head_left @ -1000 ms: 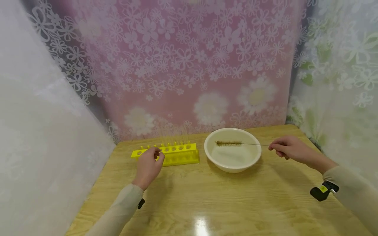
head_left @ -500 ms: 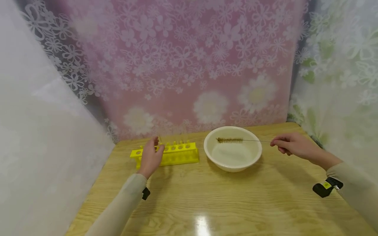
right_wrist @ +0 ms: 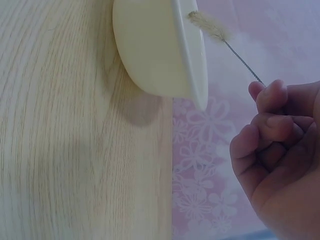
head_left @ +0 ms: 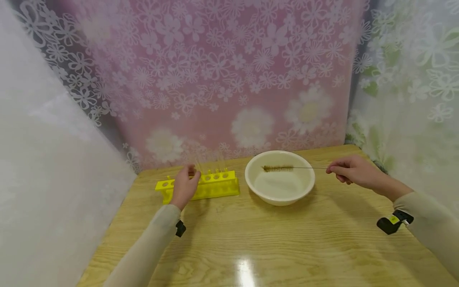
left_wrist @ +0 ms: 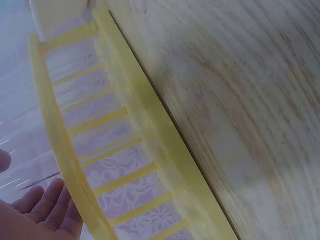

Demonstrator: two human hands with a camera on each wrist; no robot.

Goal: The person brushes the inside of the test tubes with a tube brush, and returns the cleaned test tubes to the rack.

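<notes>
A: State the condition of each hand.
B: The right hand [head_left: 353, 172] grasps the wire handle of the tube brush [head_left: 277, 168] between thumb and fingers. The left hand [head_left: 184, 185] is not clenched; its fingers are loosely spread at the top plate of the yellow rack [head_left: 215, 189].

A: State the location of the parts.
B: The bristle head is suspended over the mouth of the white bowl [head_left: 279, 187]. The bowl stands on the table [head_left: 279, 247], just beside the rack. Clear tubes [head_left: 220, 161] stand upright along the rear side of the rack.

A: List the likely faults.
B: A sideways knock from the left hand could tip a tube or shift the rack. A tube lifted at a slant could strike its neighbour and crack. The brush is held near one end of a thin wire; a loose pinch would let the head swing down against the bowl rim.

A: List the limits of view.
B: The left hand covers part of the rack. The left wrist view cuts off most of the thumb; the right wrist view cuts off part of the bowl. The tubes fade into the flowered backdrop [head_left: 251, 79], so contact between fingertips and glass cannot be confirmed.
</notes>
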